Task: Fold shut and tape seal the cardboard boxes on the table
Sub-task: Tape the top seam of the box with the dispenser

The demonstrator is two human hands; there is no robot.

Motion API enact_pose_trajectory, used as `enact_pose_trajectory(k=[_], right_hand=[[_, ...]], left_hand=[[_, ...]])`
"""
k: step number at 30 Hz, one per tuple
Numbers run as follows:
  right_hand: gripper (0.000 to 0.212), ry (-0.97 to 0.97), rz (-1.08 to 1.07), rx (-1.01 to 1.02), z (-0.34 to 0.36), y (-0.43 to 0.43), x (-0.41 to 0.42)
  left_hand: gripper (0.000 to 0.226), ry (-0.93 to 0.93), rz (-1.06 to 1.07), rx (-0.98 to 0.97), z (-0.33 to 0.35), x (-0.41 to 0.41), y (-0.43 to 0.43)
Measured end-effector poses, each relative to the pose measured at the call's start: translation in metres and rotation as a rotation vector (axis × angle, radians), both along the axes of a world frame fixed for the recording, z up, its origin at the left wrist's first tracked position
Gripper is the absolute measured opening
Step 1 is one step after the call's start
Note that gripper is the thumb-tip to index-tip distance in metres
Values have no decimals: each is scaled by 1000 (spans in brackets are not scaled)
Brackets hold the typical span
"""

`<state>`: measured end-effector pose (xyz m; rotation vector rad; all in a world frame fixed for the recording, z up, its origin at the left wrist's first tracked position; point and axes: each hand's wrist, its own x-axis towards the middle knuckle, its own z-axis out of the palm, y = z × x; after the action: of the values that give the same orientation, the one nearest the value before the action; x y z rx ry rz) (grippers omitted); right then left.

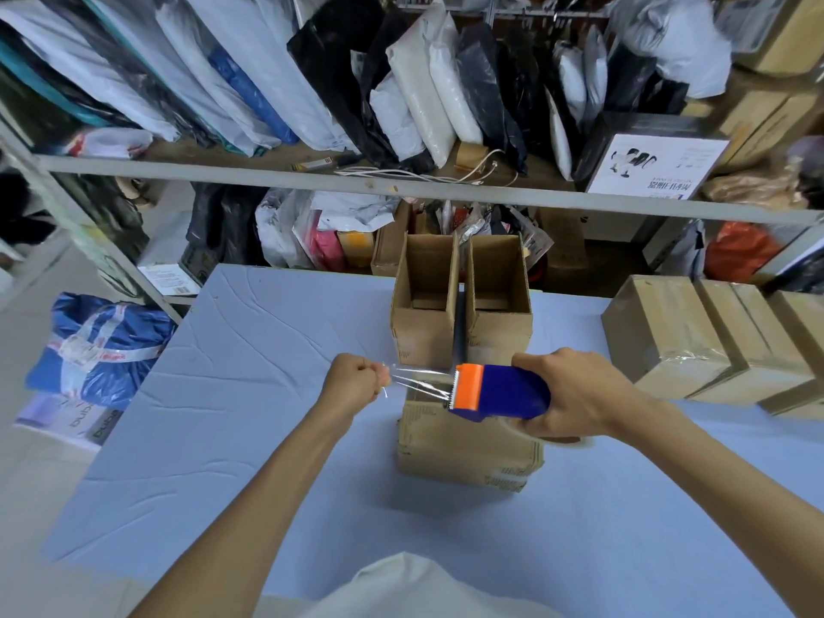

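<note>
Fingers (373, 377) of your left hand (352, 381) are curled, pinching the free end of the clear tape (419, 379). Your right hand (575, 394) grips the blue and orange tape dispenser (501, 390). You hold the strip stretched just above the nearest cardboard box (463, 443) on the tabletop (223, 439), which looks folded shut, so sealing is the step in hand. Next, lay the tape along the top seam and press. 2 open boxes (423, 301) wait behind.

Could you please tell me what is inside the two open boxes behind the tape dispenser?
Only bare cardboard shows inside the left open box and the right open box: back walls and a strip of floor. Their front walls hide the rest.
</note>
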<state>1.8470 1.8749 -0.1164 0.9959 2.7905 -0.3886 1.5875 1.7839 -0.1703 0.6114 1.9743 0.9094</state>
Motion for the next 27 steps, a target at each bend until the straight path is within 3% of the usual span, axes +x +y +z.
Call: enact_pose_trajectory(k=[6, 11, 17, 24, 27], right_hand=[[69, -28, -10, -48, -6, 9, -6], [62, 6, -49, -117, 2, 14, -7], [55, 67, -69, -83, 38, 19, 3], [54, 49, -115, -84, 40, 23, 12], [54, 25, -115, -97, 34, 25, 13]], left_hand=[[4, -98, -36, 58, -10, -2, -8], [30, -125, -62, 197, -3, -2, -15], [34, -184, -117, 226, 9, -1, -12], [63, -39, -327, 433, -10, 10, -15], [71, -20, -363, 434, -21, 20, -11]])
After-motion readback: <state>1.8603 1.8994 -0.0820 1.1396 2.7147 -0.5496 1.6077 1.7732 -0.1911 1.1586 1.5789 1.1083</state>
